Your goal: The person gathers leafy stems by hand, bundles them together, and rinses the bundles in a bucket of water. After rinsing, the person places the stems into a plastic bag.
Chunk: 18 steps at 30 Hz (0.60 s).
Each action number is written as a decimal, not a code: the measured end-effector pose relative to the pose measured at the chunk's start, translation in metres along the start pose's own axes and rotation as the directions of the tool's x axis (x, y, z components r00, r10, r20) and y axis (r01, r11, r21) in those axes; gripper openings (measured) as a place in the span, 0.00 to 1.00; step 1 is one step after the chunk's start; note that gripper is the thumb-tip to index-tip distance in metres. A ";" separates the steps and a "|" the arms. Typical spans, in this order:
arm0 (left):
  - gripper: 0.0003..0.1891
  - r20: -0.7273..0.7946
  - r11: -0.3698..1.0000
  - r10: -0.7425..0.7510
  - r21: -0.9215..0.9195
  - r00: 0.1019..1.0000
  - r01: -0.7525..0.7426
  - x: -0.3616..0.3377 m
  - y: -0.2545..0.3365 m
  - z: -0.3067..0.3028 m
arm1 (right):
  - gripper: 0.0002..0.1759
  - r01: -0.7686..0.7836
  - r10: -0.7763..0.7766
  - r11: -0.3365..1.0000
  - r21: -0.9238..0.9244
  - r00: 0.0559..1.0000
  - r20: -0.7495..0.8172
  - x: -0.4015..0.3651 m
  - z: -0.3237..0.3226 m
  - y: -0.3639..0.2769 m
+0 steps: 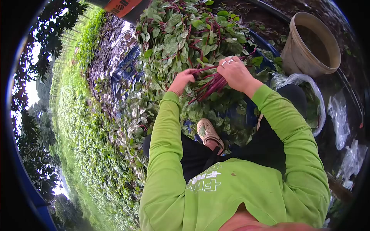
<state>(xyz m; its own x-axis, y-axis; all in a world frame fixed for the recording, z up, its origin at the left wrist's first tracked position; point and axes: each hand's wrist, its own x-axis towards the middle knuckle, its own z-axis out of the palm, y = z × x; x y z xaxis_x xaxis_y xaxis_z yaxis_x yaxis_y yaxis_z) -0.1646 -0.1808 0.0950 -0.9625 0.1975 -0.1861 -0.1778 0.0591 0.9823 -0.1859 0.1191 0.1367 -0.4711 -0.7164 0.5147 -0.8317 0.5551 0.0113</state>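
My right hand (238,76), with rings on a finger, is closed around a bunch of purple-red leafy-green stems (211,87); their bare ends fan out to the left and down. To its left, my left hand (181,82) pinches a single reddish stem (205,70) that reaches across to the bunch. Beneath and beyond both hands spreads a large heap of leafy greens (173,34) with green leaves and purple-red stems. The leaves in the right hand's bunch are partly hidden by the hand.
A dirty pale bucket (290,54) stands tilted at the upper right. Below it lies a clear plastic bag (320,104) with greens, and more clear plastic (339,123) farther right. Blue sheeting (125,67) shows under the heap. My foot in a beige clog (207,130) is close by.
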 end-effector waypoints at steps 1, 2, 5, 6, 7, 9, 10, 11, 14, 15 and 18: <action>0.17 -0.009 0.994 0.021 -0.103 1.000 -0.022 0.003 0.000 -0.001 | 0.06 -0.002 0.002 1.000 0.007 1.000 0.019 -0.001 0.000 -0.001; 0.20 -0.173 0.989 -0.004 -0.145 0.985 -0.022 0.003 -0.004 -0.006 | 0.06 -0.005 0.004 1.000 0.013 0.999 0.037 -0.002 -0.001 -0.003; 0.12 -0.563 0.966 0.242 0.059 0.790 -0.254 0.019 -0.028 -0.041 | 0.05 0.042 -0.042 0.999 -0.008 0.999 0.025 -0.005 -0.007 -0.006; 0.12 -0.628 0.950 0.310 0.176 0.714 -0.257 0.018 -0.020 -0.047 | 0.05 0.040 -0.040 0.999 0.010 0.998 0.048 -0.006 -0.009 -0.006; 0.13 -0.675 0.924 0.381 0.292 0.631 -0.245 0.014 -0.005 -0.048 | 0.05 0.036 -0.038 0.999 0.029 0.997 0.069 -0.008 -0.010 -0.007; 0.11 -0.686 0.865 0.466 0.486 0.559 -0.125 0.006 0.028 -0.045 | 0.05 0.026 -0.032 0.998 0.056 0.992 0.120 -0.011 -0.010 -0.007; 0.09 -0.680 0.819 0.510 0.571 0.526 -0.055 0.004 0.034 -0.044 | 0.05 0.023 -0.033 0.998 0.067 0.988 0.151 -0.014 -0.009 -0.007; 0.09 -0.647 0.834 0.520 0.526 0.558 -0.166 0.006 0.036 -0.040 | 0.06 0.022 -0.035 0.997 0.077 0.983 0.181 -0.015 -0.009 -0.008; 0.08 -0.545 0.856 0.514 0.379 0.662 -0.352 0.016 0.036 -0.030 | 0.06 0.069 -0.078 0.997 0.045 0.968 0.239 -0.016 -0.013 -0.016; 0.09 -0.511 0.877 0.473 0.353 0.718 -0.326 0.018 0.036 -0.026 | 0.07 0.080 -0.094 0.994 0.069 0.968 0.232 -0.016 -0.015 -0.017; 0.16 -0.404 0.912 0.368 0.334 0.838 -0.239 0.023 0.030 -0.011 | 0.08 0.088 -0.115 0.989 0.121 0.963 0.245 -0.020 -0.016 -0.024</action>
<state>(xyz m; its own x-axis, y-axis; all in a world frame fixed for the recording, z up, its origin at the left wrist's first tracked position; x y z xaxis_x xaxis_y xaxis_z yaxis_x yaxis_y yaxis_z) -0.1939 -0.1850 0.1204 -0.9545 -0.2077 0.2140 0.1366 0.3336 0.9328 -0.1522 0.1267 0.1402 -0.4296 -0.8573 0.2837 -0.8992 0.4350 -0.0471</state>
